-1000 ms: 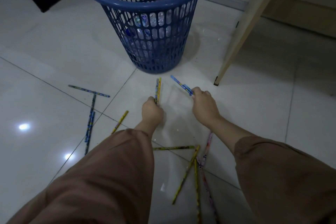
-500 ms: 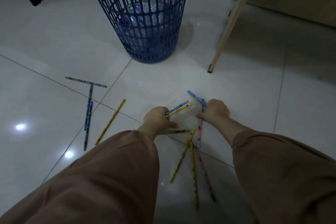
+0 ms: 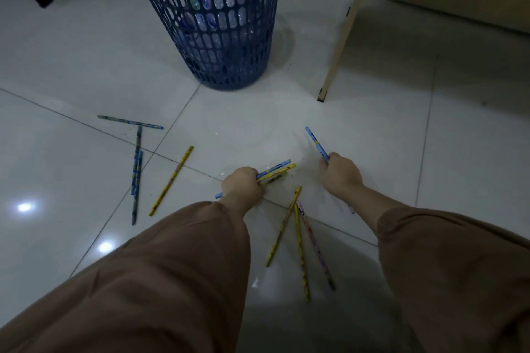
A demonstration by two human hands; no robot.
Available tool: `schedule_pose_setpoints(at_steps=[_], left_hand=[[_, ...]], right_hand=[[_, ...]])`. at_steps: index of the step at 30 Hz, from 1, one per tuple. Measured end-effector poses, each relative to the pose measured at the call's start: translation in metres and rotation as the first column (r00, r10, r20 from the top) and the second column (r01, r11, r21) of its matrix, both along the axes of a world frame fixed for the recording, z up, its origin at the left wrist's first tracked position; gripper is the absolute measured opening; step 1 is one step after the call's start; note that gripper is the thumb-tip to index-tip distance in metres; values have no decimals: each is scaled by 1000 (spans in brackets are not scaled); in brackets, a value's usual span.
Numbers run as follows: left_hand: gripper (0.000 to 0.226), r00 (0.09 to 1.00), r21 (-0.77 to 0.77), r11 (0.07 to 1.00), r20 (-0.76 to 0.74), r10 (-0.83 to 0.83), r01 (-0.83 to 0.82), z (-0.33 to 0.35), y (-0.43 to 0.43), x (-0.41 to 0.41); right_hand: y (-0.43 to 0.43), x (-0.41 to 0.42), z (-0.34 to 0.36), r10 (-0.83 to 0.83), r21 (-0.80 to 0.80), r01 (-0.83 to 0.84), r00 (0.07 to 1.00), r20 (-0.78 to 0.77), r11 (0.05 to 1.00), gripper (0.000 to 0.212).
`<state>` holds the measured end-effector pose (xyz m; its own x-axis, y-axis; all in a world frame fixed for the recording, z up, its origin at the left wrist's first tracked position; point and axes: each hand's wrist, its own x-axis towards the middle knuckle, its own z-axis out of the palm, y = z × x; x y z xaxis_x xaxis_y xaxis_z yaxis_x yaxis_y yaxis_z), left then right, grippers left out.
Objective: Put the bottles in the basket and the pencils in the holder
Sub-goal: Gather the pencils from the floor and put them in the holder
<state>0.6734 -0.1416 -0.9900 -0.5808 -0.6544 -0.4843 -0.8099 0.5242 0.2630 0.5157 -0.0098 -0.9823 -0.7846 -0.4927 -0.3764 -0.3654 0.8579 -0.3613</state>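
Left hand (image 3: 242, 186) grips three pencils (image 3: 276, 172); right hand (image 3: 341, 175) pinches one blue pencil (image 3: 316, 144) — seven loose pencils (image 3: 171, 180).

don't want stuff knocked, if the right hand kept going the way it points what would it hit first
Bare floor at first, then probably the foot of the basket: the right hand and its blue pencil aim toward it. Depth is unclear.
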Motion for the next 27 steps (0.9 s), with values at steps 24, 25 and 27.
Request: schedule_pose_setpoints(at_steps=[24, 25, 27], left_hand=[[52, 941, 301, 925, -169, 293, -233, 9, 27, -1], [51, 947, 307, 925, -157, 280, -223, 10, 32, -2], [48, 963, 303, 936, -144, 229, -178, 9, 44, -4]], right_hand=[[-3, 14, -6, 167, -55, -161, 978, 129, 985, 13], [-4, 12, -7, 99, -73, -91, 988, 117, 993, 13], [-5, 6, -7, -5, -88, 12, 997, 78, 996, 22]])
